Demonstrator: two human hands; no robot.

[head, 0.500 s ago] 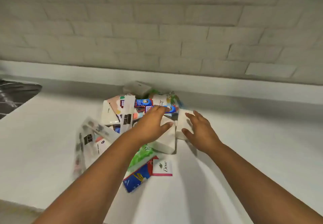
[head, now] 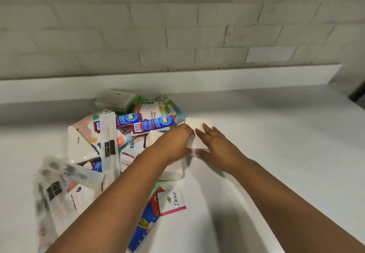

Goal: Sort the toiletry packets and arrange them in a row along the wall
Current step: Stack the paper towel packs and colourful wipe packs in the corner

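Change over the interval: the left hand has shifted rightward off the pile of packets to meet the plain white packet at its left edge. The right hand, earlier beside that packet, now lies flat across its right side.
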